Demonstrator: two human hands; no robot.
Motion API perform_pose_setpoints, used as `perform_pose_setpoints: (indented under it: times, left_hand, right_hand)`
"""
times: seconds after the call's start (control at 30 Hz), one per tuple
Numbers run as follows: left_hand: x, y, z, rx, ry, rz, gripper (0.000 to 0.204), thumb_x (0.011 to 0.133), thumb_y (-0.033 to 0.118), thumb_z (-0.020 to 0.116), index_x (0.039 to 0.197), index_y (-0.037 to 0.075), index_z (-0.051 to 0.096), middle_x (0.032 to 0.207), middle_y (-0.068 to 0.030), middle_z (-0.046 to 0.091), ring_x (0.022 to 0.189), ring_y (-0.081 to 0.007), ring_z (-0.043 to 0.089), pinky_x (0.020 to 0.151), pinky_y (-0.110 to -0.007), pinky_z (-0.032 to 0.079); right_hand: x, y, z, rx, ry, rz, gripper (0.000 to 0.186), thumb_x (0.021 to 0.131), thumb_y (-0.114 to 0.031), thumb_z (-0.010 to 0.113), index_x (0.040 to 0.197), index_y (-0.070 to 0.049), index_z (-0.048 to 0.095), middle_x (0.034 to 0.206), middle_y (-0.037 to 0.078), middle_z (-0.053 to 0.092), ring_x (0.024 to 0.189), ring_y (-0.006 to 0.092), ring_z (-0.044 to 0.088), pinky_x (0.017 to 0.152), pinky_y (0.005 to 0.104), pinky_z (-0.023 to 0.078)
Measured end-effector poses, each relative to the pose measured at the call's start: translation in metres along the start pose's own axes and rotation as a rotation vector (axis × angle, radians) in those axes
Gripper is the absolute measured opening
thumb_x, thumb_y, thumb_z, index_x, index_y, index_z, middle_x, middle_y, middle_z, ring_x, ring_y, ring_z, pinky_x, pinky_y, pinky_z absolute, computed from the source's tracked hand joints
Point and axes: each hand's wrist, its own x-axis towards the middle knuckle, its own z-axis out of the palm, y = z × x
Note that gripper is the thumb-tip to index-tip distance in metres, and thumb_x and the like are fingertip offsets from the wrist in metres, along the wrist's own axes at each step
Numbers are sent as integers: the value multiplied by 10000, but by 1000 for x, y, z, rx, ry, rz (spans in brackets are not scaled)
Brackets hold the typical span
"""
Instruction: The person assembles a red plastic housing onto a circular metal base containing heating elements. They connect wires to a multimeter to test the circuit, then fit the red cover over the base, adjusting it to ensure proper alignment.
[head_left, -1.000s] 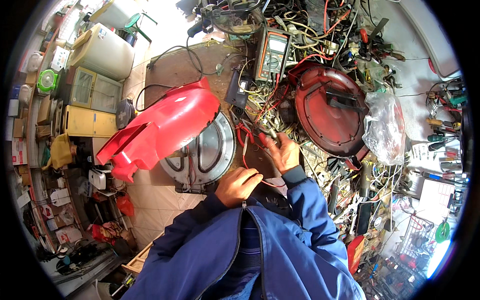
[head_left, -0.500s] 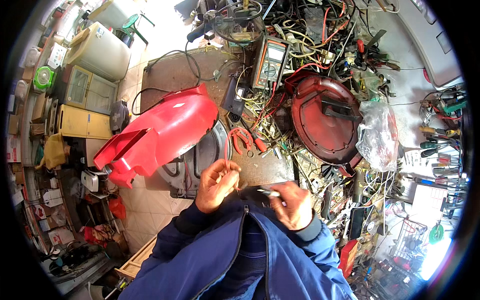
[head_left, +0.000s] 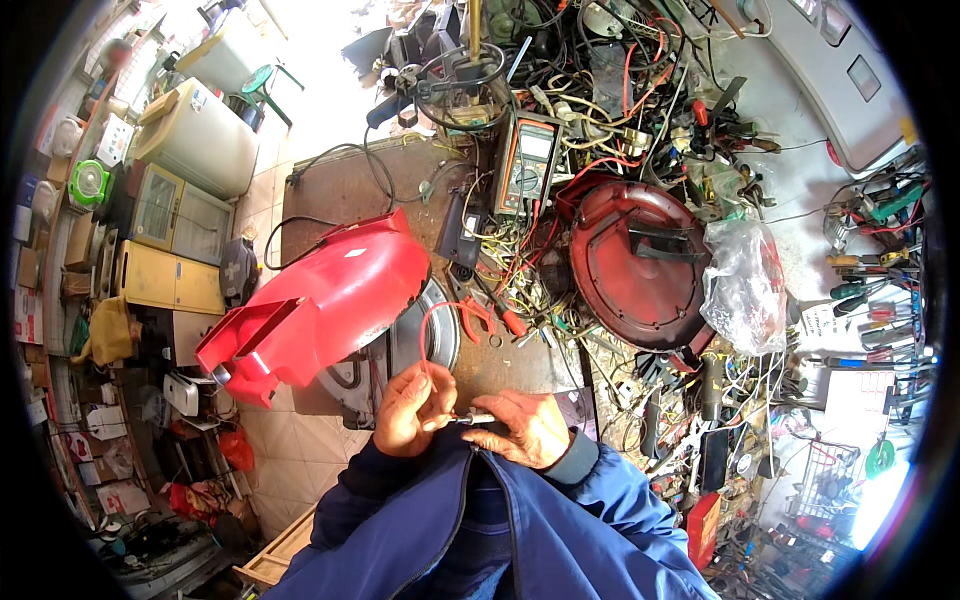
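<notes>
My left hand [head_left: 412,408] and my right hand [head_left: 522,428] meet close to my chest, above the blue jacket [head_left: 500,530]. The left pinches a thin red wire [head_left: 424,335] that loops up over the bench. The right grips a small slim tool with a pale tip [head_left: 472,419] pointing at the left fingers. Just beyond the hands lie red-handled pliers [head_left: 472,315] and a round metal pot body [head_left: 420,340].
A big red plastic cover [head_left: 320,300] lies left of the hands. A round dark-red lid [head_left: 640,265], a multimeter [head_left: 528,165], a clear plastic bag [head_left: 742,285] and tangled wires crowd the bench. Screwdrivers hang at the right; appliances stand on the floor at the left.
Both hands came back from the bench toward my chest. The right hand now holds the slim tool against the wire pinched in the left.
</notes>
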Motion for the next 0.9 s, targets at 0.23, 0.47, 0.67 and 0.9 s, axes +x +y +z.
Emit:
perform_pose_setpoints:
  times: [0.23, 0.47, 0.67, 0.9]
  left_hand:
    - [20, -3, 4, -380, -101, -15, 285, 1099, 283, 492, 1170, 32, 605, 860, -66, 562, 614, -94, 445, 590, -228, 396]
    - [9, -31, -4, 470, -256, -164, 450, 1050, 162, 582, 1453, -2, 466, 1264, -74, 608, 1109, -136, 602, 955, -320, 499]
    - [-3, -38, -14, 609, -102, -266, 241, 1090, 229, 489, 1150, 14, 577, 837, -13, 581, 756, -87, 523, 696, -246, 438]
    - [0, -34, -38, 530, 23, -229, 253, 1084, 232, 506, 1101, 13, 631, 949, -39, 660, 863, -116, 629, 791, -272, 538]
  right_hand:
    - [-1, 20, 19, 151, -159, -46, 310, 944, -289, 720, 1077, -12, 680, 870, 168, 654, 795, 385, 664, 669, 469, 503]
    - [6, 11, 4, 324, 214, 259, 224, 1006, -223, 679, 1018, 0, 671, 754, 175, 636, 663, 356, 653, 612, 421, 503]
    - [10, 8, -8, 173, 116, 345, 262, 955, -270, 722, 1044, -28, 677, 841, 206, 696, 756, 405, 700, 634, 442, 529]
    - [-6, 38, 12, -389, -280, -105, 230, 821, -267, 767, 859, -85, 632, 776, 106, 580, 687, 326, 663, 581, 451, 531]
